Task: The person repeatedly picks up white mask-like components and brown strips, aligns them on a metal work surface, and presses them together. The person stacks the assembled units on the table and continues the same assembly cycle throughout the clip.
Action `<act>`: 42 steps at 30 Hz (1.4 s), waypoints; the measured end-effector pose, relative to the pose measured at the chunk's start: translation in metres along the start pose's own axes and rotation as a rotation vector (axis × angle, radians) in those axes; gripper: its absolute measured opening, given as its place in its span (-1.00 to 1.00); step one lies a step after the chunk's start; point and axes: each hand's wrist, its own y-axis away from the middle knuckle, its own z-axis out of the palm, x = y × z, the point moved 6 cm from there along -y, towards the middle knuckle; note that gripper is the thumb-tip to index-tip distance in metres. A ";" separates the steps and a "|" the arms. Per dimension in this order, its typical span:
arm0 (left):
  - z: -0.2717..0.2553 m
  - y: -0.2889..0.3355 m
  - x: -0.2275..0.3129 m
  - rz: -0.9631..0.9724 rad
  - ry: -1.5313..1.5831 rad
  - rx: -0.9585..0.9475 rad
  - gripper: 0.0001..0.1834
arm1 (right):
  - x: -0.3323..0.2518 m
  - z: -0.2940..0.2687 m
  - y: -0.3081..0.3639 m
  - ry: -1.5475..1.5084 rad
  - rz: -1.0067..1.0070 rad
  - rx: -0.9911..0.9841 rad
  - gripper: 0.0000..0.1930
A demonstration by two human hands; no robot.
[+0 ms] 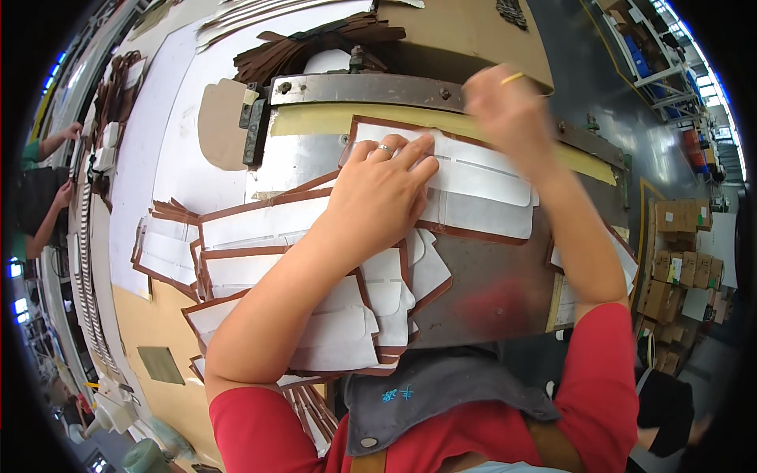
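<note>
My left hand (382, 185), with a ring on one finger, lies over a white panel with brown edging (481, 185). Its fingers are spread a little and press on the panel's left part. The panel rests on a metal plate (465, 315), its far edge by a yellow strip (315, 122) along a long metal bar (355, 88). Over the bar, near the panel's far right corner, is my right hand (509, 118). Motion smears its fingers, which look curled; a small yellow band shows on it. Similar panels (339, 339) lie in overlapping piles under and beside my left forearm.
Brown strips (315, 51) are bundled beyond the bar, near a rounded tan board piece (223, 126). More panels (623, 256) lie beyond my right forearm. Another person's hands (67, 134) are at the far left. Cardboard boxes (670, 299) stand at right.
</note>
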 end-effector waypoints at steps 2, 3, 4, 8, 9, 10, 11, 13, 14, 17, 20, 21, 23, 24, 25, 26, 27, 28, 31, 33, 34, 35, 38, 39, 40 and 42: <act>0.000 0.000 -0.001 -0.019 0.008 -0.006 -0.70 | 0.029 -0.033 -0.005 -0.242 0.476 -0.001 -0.89; 0.000 0.000 -0.001 -0.019 0.017 -0.003 -0.70 | 0.033 -0.036 -0.002 -0.282 0.457 -0.020 -0.85; 0.000 0.000 -0.002 -0.019 0.026 0.000 -0.70 | 0.021 -0.024 0.001 -0.313 0.352 -0.126 -0.84; -0.005 -0.002 -0.002 -0.019 0.064 0.017 -0.68 | -0.004 0.021 0.026 -0.518 0.267 -0.344 -0.76; -0.005 -0.003 -0.002 -0.025 0.080 0.019 -0.67 | -0.006 0.025 0.027 -0.514 0.223 -0.329 -0.76; -0.006 -0.004 -0.002 -0.032 0.096 0.020 -0.66 | -0.006 0.025 0.028 -0.491 0.177 -0.315 -0.76; -0.006 -0.004 -0.002 -0.033 0.090 0.017 -0.65 | -0.007 0.026 0.028 -0.469 0.130 -0.305 -0.77; -0.006 -0.004 -0.001 -0.035 0.078 0.011 -0.64 | -0.012 0.027 0.029 -0.359 -0.003 -0.262 -0.78; -0.006 -0.004 -0.001 -0.038 0.079 0.007 -0.64 | -0.018 0.026 0.031 -0.269 -0.092 -0.233 -0.78; -0.006 -0.004 -0.001 -0.041 0.085 0.001 -0.65 | -0.020 0.026 0.028 -0.220 -0.122 -0.250 -0.80; -0.007 -0.004 -0.001 -0.037 0.099 0.000 -0.65 | -0.016 0.027 0.021 -0.319 0.006 -0.298 -0.81; -0.007 -0.005 -0.001 -0.038 0.104 -0.006 -0.64 | -0.014 0.029 0.020 -0.359 0.057 -0.311 -0.81; -0.007 -0.005 -0.001 -0.039 0.103 -0.012 -0.64 | -0.016 0.032 0.020 -0.322 0.005 -0.358 -0.79; -0.006 -0.005 -0.001 -0.040 0.098 -0.012 -0.63 | -0.017 0.033 0.021 -0.305 -0.021 -0.383 -0.77; -0.006 -0.005 -0.001 -0.040 0.093 -0.013 -0.63 | -0.017 0.034 0.021 -0.325 -0.020 -0.384 -0.78; -0.006 -0.005 -0.002 -0.043 0.096 -0.015 -0.63 | -0.016 0.034 0.021 -0.342 -0.020 -0.384 -0.78; -0.007 -0.005 -0.002 -0.044 0.098 -0.017 -0.63 | -0.015 0.033 0.020 -0.359 -0.019 -0.384 -0.78; -0.007 -0.005 -0.002 -0.047 0.101 -0.018 -0.63 | -0.011 0.031 0.020 -0.419 0.072 -0.374 -0.79; -0.005 -0.003 -0.005 -0.047 0.109 -0.036 -0.60 | -0.001 0.026 0.022 -0.548 0.284 -0.379 -0.83; -0.005 -0.004 -0.006 -0.074 0.118 -0.037 -0.57 | 0.003 0.025 0.025 -0.574 0.354 -0.416 -0.86; -0.004 -0.004 -0.007 -0.088 0.123 -0.037 -0.55 | 0.003 0.026 0.026 -0.570 0.324 -0.418 -0.85; -0.004 -0.005 -0.007 -0.081 0.086 -0.037 -0.53 | 0.003 0.027 0.027 -0.565 0.297 -0.412 -0.83; -0.003 -0.005 -0.007 -0.068 0.015 -0.034 -0.46 | 0.002 0.031 0.030 -0.556 0.183 -0.352 -0.81; -0.002 -0.005 -0.008 -0.067 0.017 -0.031 -0.45 | 0.001 0.030 0.030 -0.554 0.138 -0.325 -0.81; -0.001 -0.005 -0.008 -0.066 0.020 -0.029 -0.43 | -0.002 0.028 0.030 -0.502 0.087 -0.315 -0.82; 0.001 -0.007 -0.008 -0.079 -0.011 -0.043 -0.41 | -0.009 0.024 0.031 -0.399 -0.015 -0.302 -0.85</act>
